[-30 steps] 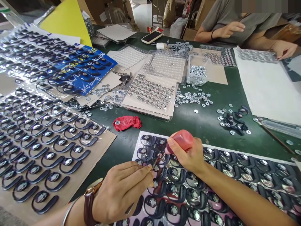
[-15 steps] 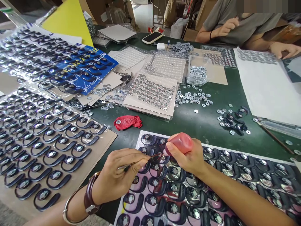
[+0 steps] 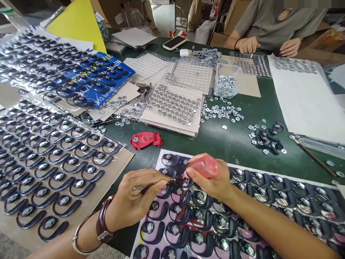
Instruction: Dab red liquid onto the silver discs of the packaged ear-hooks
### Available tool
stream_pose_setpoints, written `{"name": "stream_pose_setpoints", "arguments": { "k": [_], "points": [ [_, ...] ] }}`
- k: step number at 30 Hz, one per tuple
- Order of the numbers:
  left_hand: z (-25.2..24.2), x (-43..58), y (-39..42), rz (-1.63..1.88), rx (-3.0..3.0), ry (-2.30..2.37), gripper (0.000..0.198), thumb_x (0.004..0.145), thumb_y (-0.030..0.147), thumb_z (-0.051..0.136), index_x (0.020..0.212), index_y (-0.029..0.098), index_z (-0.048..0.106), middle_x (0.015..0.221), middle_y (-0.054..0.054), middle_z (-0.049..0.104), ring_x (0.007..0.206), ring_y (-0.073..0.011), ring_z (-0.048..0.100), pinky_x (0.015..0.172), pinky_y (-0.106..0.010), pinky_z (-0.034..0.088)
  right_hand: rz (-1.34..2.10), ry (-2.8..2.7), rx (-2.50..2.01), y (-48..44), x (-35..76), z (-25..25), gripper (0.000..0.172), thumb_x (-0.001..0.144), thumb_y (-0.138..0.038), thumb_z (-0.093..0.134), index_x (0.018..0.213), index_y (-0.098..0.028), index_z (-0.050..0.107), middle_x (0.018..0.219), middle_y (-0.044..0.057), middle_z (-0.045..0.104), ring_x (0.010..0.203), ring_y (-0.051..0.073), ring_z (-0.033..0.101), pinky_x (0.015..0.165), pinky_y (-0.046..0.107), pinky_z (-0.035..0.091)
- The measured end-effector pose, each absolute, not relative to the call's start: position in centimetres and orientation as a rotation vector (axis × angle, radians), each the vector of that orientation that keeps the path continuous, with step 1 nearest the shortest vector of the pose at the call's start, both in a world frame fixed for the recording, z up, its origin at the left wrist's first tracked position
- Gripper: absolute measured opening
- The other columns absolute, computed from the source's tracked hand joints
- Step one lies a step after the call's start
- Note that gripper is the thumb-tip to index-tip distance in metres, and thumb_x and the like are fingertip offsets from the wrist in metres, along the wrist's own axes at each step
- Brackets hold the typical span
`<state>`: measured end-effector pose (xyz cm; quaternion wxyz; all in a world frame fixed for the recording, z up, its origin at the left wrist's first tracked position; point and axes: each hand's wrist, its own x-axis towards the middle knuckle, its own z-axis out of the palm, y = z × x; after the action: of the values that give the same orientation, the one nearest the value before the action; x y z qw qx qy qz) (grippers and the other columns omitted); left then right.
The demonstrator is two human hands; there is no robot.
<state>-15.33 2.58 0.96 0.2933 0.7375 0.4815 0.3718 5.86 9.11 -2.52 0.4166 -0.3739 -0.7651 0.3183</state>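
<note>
My left hand, with a watch and a bangle at its wrist, is closed on a thin metal tool. The tool's tip meets the nozzle of a red squeeze bottle, or nearly so. Fingers of my right hand wrap round that bottle, which is tilted with its nozzle down to the left. Both hands are over the upper left part of a sheet bearing rows of black hook-shaped pieces with shiny round centres. The piece under the nozzle is partly hidden by my fingers.
More hook-shaped pieces lie on a cardboard sheet at left. A red cloth-like item, a tray of silver discs, loose washers and a clear box lie beyond. Across the table, a person's hands are over another tray.
The bottle and my right hand have shifted slightly left and down, and the bottle is tipped flatter. Across the table, the person's hands have come together near the tray.
</note>
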Motion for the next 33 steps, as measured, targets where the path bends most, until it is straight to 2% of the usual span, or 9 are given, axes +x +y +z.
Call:
{"name": "stream_pose_setpoints", "arguments": {
  "k": [5,9,14,18,21,23,27,30,33],
  "points": [
    [0.8,-15.4,2.3,1.019,2.022,1.279,0.013,0.085,0.009,0.057,0.091,0.016,0.067,0.085,-0.001,0.072,0.076,-0.0109,0.069,0.069,-0.018,0.054,1.122,-1.76,-1.096,9.8,6.6,-0.3,0.019,0.082,-0.037,0.062,0.079,-0.019,0.064,0.061,-0.001,0.068,0.051,0.011,0.062,0.051,0.022,0.051],
    [0.9,-15.3,1.9,1.042,2.198,1.188,0.022,0.082,0.004,0.057,0.099,0.014,0.066,0.09,-0.003,0.073,0.08,-0.0127,0.069,0.07,-0.022,0.054,1.277,-1.755,-1.134,11.2,7.5,1.0,0.03,0.087,-0.043,0.054,0.076,-0.017,0.063,0.07,0.002,0.069,0.056,0.012,0.062,0.051,0.024,0.048],
    [1.8,-15.7,1.8,1.014,2.275,1.169,0.03,0.08,0.002,0.057,0.107,0.014,0.064,0.098,-0.006,0.071,0.088,-0.015,0.068,0.074,-0.025,0.054,0.491,-2.115,-1.364,12.8,9.5,2.1,0.027,0.081,-0.045,0.061,0.087,-0.019,0.061,0.08,0.002,0.067,0.065,0.016,0.061,0.061,0.029,0.044],
    [2.5,-16.2,1.4,0.973,2.147,1.327,0.034,0.084,0.008,0.057,0.117,0.018,0.06,0.103,-0.003,0.071,0.089,-0.0132,0.068,0.075,-0.02,0.055,-0.298,-2.625,-1.401,13.9,11.5,2.7,0.012,0.086,-0.021,0.049,0.089,-0.015,0.058,0.087,0.011,0.062,0.076,0.024,0.057,0.062,0.033,0.038],
    [2.6,-16.2,1.0,0.945,1.972,1.403,0.037,0.087,0.013,0.055,0.124,0.022,0.055,0.105,0.0,0.07,0.091,-0.0115,0.069,0.079,-0.017,0.055,-0.736,-2.841,-1.422,14.4,11.7,1.4,0.024,0.083,-0.005,0.039,0.076,-0.014,0.059,0.071,0.013,0.057,0.072,0.028,0.052,0.063,0.039,0.036],
    [2.6,-16.1,0.8,0.942,1.886,1.437,0.036,0.089,0.016,0.055,0.123,0.026,0.055,0.104,0.002,0.071,0.091,-0.0111,0.069,0.081,-0.017,0.055,-0.844,-2.891,-1.379,14.6,11.1,-0.2,0.031,0.079,0.001,0.036,0.072,-0.015,0.061,0.07,0.014,0.058,0.074,0.029,0.052,0.065,0.042,0.037],
    [2.6,-16.1,0.4,0.917,1.856,1.466,0.032,0.088,0.02,0.058,0.118,0.029,0.059,0.101,0.004,0.072,0.086,-0.0105,0.07,0.077,-0.015,0.056,-0.754,-2.876,-1.244,14.7,9.8,-1.4,0.034,0.077,0.003,0.038,0.079,-0.018,0.064,0.074,0.011,0.061,0.085,0.03,0.054,0.083,0.049,0.04],
    [2.5,-16.2,0.0,0.932,1.837,1.453,0.031,0.088,0.02,0.057,0.118,0.028,0.059,0.099,0.003,0.072,0.083,-0.0111,0.071,0.073,-0.015,0.057,-0.539,-2.863,-1.069,14.0,9.2,0.7,0.029,0.078,-0.001,0.044,0.09,-0.018,0.065,0.082,0.011,0.063,0.099,0.031,0.054,0.098,0.054,0.032],
    [2.4,-16.2,-0.4,0.955,1.771,1.442,0.031,0.088,0.019,0.057,0.118,0.027,0.059,0.098,0.002,0.073,0.08,-0.0119,0.071,0.072,-0.016,0.057,-0.281,-2.897,-0.98,12.0,8.6,3.3,0.018,0.086,-0.011,0.047,0.094,-0.016,0.063,0.083,0.012,0.063,0.092,0.029,0.056,0.087,0.05,0.039]
  ]
}}
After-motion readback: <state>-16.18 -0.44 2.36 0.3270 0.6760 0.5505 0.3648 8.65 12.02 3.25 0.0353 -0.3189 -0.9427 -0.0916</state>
